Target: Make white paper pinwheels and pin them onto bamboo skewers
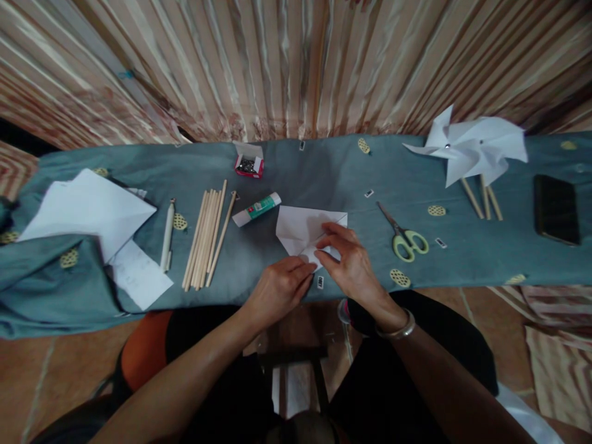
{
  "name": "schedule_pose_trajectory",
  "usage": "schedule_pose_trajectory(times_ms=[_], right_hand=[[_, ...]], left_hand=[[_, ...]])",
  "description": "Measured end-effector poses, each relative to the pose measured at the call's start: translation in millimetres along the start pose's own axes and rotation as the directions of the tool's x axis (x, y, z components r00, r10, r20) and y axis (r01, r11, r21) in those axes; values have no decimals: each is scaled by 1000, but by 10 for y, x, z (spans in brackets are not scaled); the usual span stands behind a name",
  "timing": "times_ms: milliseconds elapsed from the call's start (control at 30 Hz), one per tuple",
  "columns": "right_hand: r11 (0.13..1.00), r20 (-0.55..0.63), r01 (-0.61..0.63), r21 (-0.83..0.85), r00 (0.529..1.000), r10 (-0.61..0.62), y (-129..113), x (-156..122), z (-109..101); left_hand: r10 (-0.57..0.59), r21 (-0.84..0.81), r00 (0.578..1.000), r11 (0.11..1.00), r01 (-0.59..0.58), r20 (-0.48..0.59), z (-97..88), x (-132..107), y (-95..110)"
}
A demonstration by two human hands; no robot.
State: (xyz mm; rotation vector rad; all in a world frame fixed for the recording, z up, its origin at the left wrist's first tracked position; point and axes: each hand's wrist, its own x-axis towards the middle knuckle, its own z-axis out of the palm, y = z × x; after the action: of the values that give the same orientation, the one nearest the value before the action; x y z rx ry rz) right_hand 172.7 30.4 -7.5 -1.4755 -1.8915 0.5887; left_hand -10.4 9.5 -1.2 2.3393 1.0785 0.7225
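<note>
white folded paper (305,219) lies at the near edge of the cloth-covered surface (319,176), straight ahead of the person, its narrow corner pointing toward the body. the left hand (284,282) has its fingers closed together on that near corner, pinching it. the right hand (346,256) is over the paper's right side, thumb and fingers curled narrowly with the thumb on the paper; whether it grips a fold i cannot tell. just beyond the paper's left corner lies a green-and-white glue stick (258,209), with a small open box (248,165) of metal pieces behind it. farther left are wooden sticks (202,240), a pen (168,237) and loose sheets (87,206). to the right are green-handled scissors (403,237), then white pinwheels (502,139) at the far edge and a dark phone (557,209).
</note>
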Motion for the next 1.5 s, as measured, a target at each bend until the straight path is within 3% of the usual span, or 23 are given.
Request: schedule_pose_trajectory(times_ms=[233, 433, 733, 1100, 1333, 1500], right_hand=[[994, 13, 82, -72, 997, -82, -10, -54, 7], [963, 121, 174, -206, 981, -151, -72, -109, -15], [838, 232, 360, -411, 930, -286, -152, -164, 60], [880, 232, 332, -340, 936, -263, -185, -42, 106], [942, 50, 163, -293, 987, -155, 57, 214, -167], [951, 62, 89, -298, 995, -74, 203, 345, -291]], left_hand=[[-10, -16, 1000, 1000, 10, 5, 22, -4, -15], [-6, 8, 1000, 1000, 6, 10, 17, 1, -8], [-38, 95, 997, 995, 32, 63, -12, 22, 23], [-39, 159, 995, 987, 24, 87, 5, 28, -9], [11, 192, 998, 981, -22, 57, 4, 14, -11], [90, 252, 995, 963, -97, 38, -75, 44, -16]])
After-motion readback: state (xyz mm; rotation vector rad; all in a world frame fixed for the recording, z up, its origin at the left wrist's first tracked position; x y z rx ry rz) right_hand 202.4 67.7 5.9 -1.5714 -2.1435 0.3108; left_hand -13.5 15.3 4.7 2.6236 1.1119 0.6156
